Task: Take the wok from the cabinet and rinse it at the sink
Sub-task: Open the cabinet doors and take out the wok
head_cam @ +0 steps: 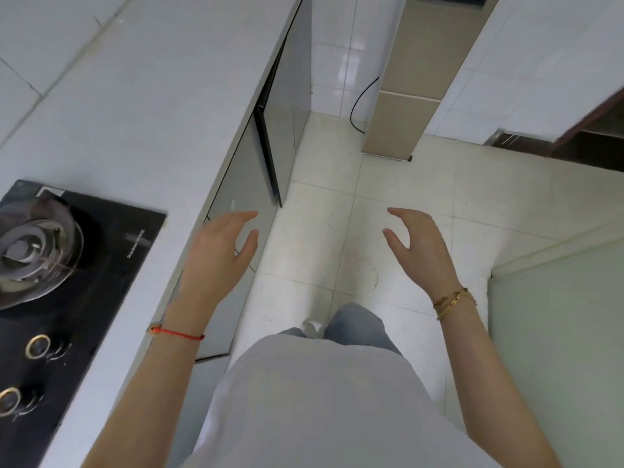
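Grey base cabinets (246, 170) run under the white counter (141, 106) on my left. One cabinet door (270, 153) stands ajar, swung out toward the floor. My left hand (219, 255) hovers in front of the nearer cabinet front, fingers spread and relaxed, holding nothing. My right hand (422, 248) hangs over the floor tiles, also relaxed and empty. No wok and no sink are in view; the inside of the cabinet is hidden.
A black gas hob (84, 265) with a burner and two knobs is set into the counter at left. A beige appliance (415, 89) with a black cable stands ahead. A pale green surface (557, 349) is at right. Cream floor tiles (337, 204) lie between.
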A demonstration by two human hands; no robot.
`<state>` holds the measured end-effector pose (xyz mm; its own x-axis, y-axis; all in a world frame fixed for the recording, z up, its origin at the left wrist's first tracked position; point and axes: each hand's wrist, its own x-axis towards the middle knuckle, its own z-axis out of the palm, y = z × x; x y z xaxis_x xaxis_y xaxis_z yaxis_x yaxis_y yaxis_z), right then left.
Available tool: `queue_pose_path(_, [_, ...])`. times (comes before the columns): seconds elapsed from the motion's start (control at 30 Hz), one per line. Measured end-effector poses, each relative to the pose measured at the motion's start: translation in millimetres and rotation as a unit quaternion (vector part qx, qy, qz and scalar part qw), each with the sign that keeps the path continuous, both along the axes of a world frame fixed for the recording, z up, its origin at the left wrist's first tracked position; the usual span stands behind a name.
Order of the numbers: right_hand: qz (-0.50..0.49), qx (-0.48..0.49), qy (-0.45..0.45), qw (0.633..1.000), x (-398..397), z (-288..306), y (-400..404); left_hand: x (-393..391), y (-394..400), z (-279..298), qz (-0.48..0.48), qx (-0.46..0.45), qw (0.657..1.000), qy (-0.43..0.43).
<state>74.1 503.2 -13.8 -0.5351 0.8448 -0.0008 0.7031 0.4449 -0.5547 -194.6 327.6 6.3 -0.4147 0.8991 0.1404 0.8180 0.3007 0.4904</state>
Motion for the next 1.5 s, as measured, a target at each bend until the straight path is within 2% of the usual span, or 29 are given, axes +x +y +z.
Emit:
queue_pose_path(0.2, [-0.007, -0.012, -0.003, 1.0, -31, -13, 86, -32, 92, -3, -0.007, -0.018, 1.0, -0.004])
queue_pose_path(0.4, [0.026, -0.01, 0.003, 1.0, -63, -22, 205, -53, 196, -19, 0.03, -0.015, 0.999, -0.002])
queue_pose_path(0.57, [0.078, 0.004, -0.011, 0.997, -97, -9, 327, -66, 284, -20, 0.11, 0.009, 0.994, -0.014])
queue_pose_path(0.8, [0.186, 0.006, -0.016, 0.982, -165, 0, 446, -81, 351, -21, 0.213, 0.021, 0.977, -0.009])
queue_pose_path(1.07, [0.329, -0.005, -0.025, 0.944, -290, -7, 507, -119, 379, -28, 0.358, 0.018, 0.933, -0.015])
queue_pose_path(1.37, [0.438, -0.01, -0.011, 0.899, -410, -7, 521, -165, 387, -18, 0.45, 0.006, 0.893, 0.009])
queue_pose_path(1.5, [0.499, -0.015, 0.004, 0.867, -442, -6, 518, -165, 386, -15, 0.495, -0.002, 0.869, 0.018])
